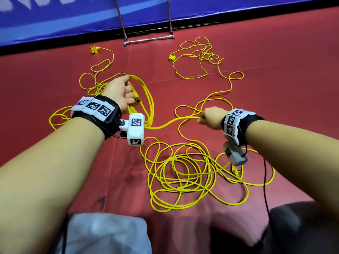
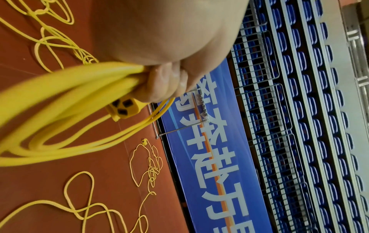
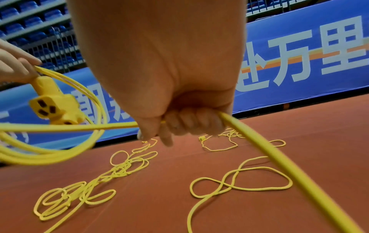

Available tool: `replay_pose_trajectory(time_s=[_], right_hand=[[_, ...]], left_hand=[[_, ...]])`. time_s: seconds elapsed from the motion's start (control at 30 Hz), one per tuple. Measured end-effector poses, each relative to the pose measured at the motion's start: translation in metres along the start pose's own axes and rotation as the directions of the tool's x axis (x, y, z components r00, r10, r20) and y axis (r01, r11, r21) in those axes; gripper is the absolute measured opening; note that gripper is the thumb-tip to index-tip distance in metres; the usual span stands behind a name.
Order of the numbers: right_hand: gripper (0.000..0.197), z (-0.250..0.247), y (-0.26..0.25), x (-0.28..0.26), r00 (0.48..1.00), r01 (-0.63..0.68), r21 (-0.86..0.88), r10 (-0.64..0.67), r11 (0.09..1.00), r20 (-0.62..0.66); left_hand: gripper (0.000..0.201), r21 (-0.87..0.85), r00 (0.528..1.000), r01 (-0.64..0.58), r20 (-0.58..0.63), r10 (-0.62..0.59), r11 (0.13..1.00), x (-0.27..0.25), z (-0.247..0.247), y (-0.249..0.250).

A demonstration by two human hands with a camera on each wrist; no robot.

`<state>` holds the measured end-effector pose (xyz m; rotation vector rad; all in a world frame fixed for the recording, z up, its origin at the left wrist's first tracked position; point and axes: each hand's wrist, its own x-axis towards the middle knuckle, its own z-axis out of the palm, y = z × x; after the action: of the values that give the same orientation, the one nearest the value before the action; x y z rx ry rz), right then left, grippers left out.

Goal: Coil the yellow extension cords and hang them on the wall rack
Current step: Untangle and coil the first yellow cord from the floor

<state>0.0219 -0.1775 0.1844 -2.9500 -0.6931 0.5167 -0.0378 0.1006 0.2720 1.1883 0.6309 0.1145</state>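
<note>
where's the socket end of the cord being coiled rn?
In the left hand, hanging just below the fingers beside the gathered coil; the socket end shows its three slots in the left wrist view.

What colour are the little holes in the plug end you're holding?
Black, set in the yellow socket; the right wrist view shows them best.

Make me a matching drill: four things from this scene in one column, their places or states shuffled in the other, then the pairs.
1. left hand
2. right hand
3. socket
4. metal rack

a. stands at the blue wall
b. grips a single strand of cord
c. holds several coiled loops
d. juts out below the left hand's fingers

Pairs: 1-c, 2-b, 3-d, 4-a
</note>
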Motion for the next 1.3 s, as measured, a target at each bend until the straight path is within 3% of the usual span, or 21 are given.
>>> replay_pose_trajectory(time_s=[0.17,0.27,0.37,0.47,0.67,0.77,0.87,1.03,1.17,1.3], right_hand=[[0.034,-0.020,-0.029,0.002,0.993,-0.091,0.216,0.104,0.972,-0.051],[0.020,-0.027,-0.035,0.000,0.996,-0.052,0.371,0.073,0.927,-0.043],[0.019,-0.029,-0.037,0.002,0.984,-0.076,0.681,0.165,0.728,-0.067],[0.022,-0.030,-0.039,0.002,0.964,-0.116,0.891,0.266,0.439,-0.006],[0.015,-0.041,-0.045,-0.003,0.957,-0.098,0.987,0.284,0.125,0.059],[0.030,-0.048,-0.054,-0.007,0.984,-0.102,0.993,0.140,-0.058,0.109],[0.046,-0.051,-0.061,-0.012,0.988,-0.135,0.990,-0.075,-0.050,0.131],[0.012,-0.050,-0.076,-0.016,0.995,-0.042,0.998,-0.091,-0.042,0.038],[0.010,-0.051,-0.084,-0.020,0.990,0.023,1.000,-0.139,0.021,-0.019],[0.033,-0.050,-0.084,-0.024,0.960,0.026,0.997,-0.280,0.079,-0.003]], left_hand=[[0.033,0.153,0.999,0.016,0.041,-0.022,0.988,-0.009,0.016,-0.008],[0.033,0.230,0.999,-0.012,0.040,0.003,0.973,-0.017,0.026,-0.011],[0.033,0.271,0.997,-0.018,0.074,-0.002,0.963,-0.021,0.033,-0.014],[0.033,0.283,0.998,-0.027,0.067,0.008,0.959,-0.018,0.037,-0.019],[0.032,0.260,0.996,0.001,0.081,-0.023,0.966,-0.014,0.046,-0.026],[0.031,0.231,0.993,0.022,0.106,-0.048,0.973,-0.018,0.052,-0.030],[0.030,0.208,0.991,0.063,0.100,-0.085,0.976,-0.019,0.056,-0.035],[0.025,0.222,0.990,0.084,0.092,-0.107,0.971,-0.018,0.058,-0.040],[0.023,0.244,0.987,0.063,0.129,-0.097,0.968,-0.016,0.056,-0.038],[0.017,0.194,0.996,0.024,0.074,-0.039,0.981,-0.013,0.051,-0.034]])
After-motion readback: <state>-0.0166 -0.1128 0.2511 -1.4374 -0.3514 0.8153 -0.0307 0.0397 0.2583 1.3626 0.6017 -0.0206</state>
